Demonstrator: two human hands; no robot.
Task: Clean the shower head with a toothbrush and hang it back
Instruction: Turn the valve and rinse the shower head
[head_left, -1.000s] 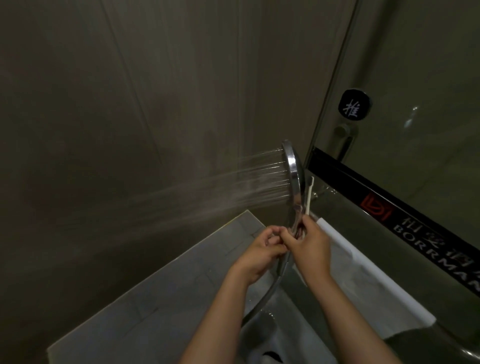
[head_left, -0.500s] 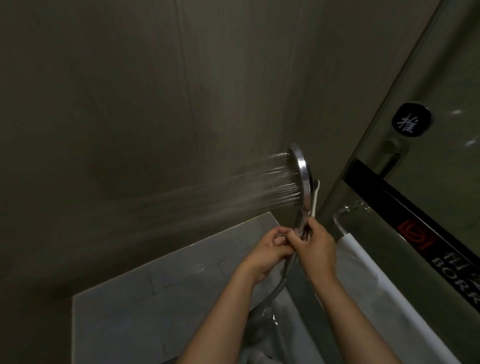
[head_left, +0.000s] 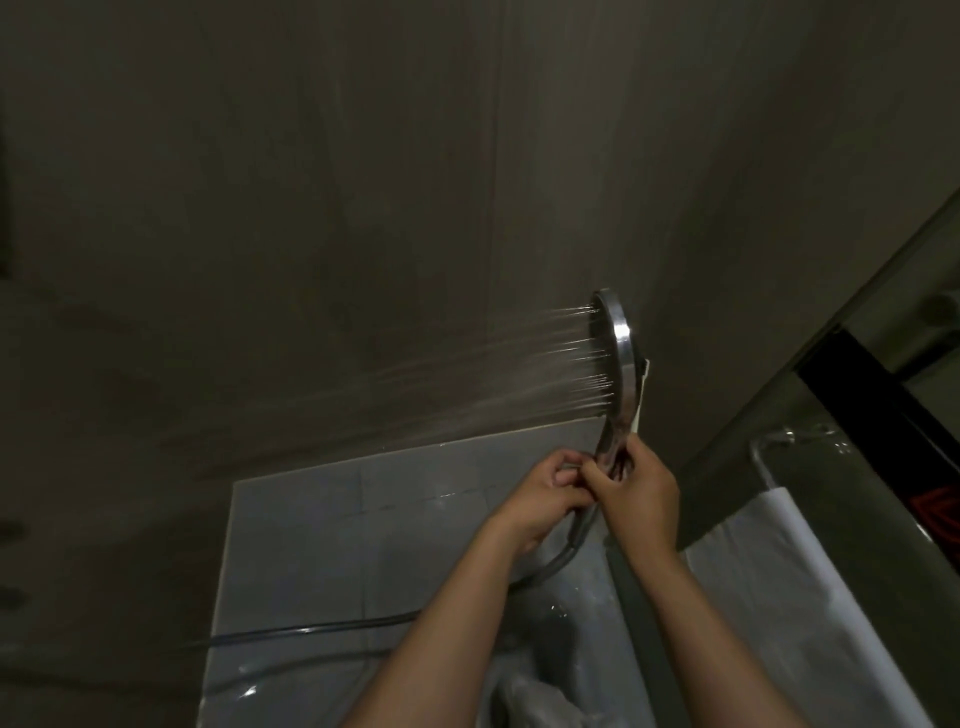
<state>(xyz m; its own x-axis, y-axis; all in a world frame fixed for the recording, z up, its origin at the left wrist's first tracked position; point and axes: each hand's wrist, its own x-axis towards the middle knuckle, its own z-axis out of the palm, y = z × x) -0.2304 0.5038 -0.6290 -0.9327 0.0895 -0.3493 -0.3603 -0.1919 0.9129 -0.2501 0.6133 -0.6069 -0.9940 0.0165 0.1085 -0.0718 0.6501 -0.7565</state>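
Your right hand (head_left: 641, 496) has its grip closed round the handle of the shower head (head_left: 619, 338), just right of the middle of the view. The same grip pins a white toothbrush (head_left: 643, 397) against the back of the handle, so the brush stands up behind the chrome disc on its right side. Its bristle end is too small to read.

You hold the shower head upright in the air with its face turned left. A spray of water (head_left: 493, 374) shoots out leftward toward the dark far wall (head_left: 337, 208).

Your left hand (head_left: 545, 491) is just beside the right one and touching it, with the fingers curled in on the lower part of the handle. Its grip is closed there, though the exact contact is hidden where the two hands meet.

The hose (head_left: 311, 630) leaves the handle under your left wrist and lies across the wet grey floor tiles (head_left: 301, 545), leading off to the left.

On the right, a white towel (head_left: 779, 561) hangs over a chrome rail (head_left: 757, 457) on the glass door (head_left: 893, 291). The door carries a black band (head_left: 872, 415) with a red mark at its near end.
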